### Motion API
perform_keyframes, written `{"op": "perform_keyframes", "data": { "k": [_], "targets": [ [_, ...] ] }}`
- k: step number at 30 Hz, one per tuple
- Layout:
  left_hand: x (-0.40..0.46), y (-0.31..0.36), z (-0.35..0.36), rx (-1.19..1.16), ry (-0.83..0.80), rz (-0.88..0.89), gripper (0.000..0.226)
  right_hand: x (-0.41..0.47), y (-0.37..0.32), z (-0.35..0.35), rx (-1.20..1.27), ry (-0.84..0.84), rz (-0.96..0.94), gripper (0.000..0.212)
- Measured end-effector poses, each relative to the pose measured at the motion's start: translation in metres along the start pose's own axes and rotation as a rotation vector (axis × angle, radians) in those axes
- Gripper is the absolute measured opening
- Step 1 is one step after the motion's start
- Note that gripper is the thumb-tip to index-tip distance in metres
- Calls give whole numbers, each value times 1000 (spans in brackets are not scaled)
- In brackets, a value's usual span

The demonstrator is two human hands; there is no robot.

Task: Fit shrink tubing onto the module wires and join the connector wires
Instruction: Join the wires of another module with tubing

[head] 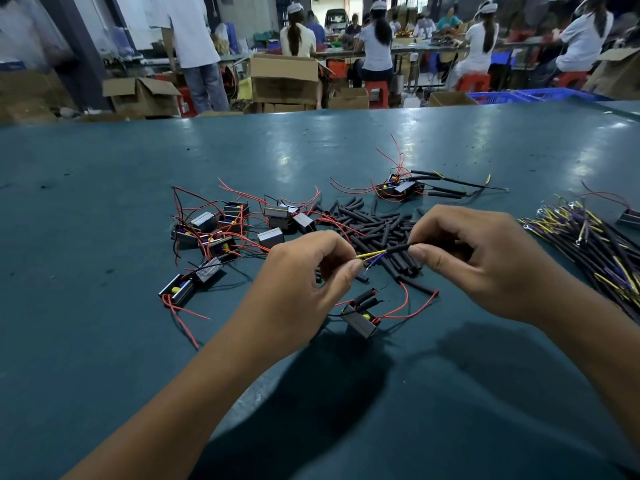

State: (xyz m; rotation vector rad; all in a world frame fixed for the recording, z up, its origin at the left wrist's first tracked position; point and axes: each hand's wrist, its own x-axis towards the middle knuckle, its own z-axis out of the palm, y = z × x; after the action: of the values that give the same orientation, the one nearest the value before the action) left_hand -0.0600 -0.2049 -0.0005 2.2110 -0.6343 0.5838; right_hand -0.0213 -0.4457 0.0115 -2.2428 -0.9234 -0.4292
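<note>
Above the teal worktop (104, 202), the right hand (485, 261) grips a black connector cable (398, 250). The left hand (304, 282) has its fingers pinched on the cable's yellow wire (370, 254), over a pile of shrink tubing (374, 226).

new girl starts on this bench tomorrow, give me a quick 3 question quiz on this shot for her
1. True or false: the right hand holds the black sheathed end of the connector cable.
2. Which wire colours come out of that cable toward the left hand? A) red and green B) yellow and blue C) white and orange
3. Fill in: the loose pile of shrink tubing lies between the cluster of modules and the ____ of connector cables at the table's right edge.

Key: 1 true; 2 B; 3 bundle
</note>
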Motion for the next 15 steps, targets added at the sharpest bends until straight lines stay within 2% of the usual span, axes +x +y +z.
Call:
{"op": "perform_keyframes", "data": {
  "k": [6, 12, 15],
  "targets": [
    [-2, 6, 3, -87, -86, -7, 7, -3, -12, 19, 323, -164, 109, 19],
    [-5, 9, 6, -29, -102, 39, 5, -2, -21, 27, 487, -140, 131, 16],
    [-6, 12, 8, -21, -115, 68, 11, -3, -25, 29, 578, -145, 158, 15]
  ]
}}
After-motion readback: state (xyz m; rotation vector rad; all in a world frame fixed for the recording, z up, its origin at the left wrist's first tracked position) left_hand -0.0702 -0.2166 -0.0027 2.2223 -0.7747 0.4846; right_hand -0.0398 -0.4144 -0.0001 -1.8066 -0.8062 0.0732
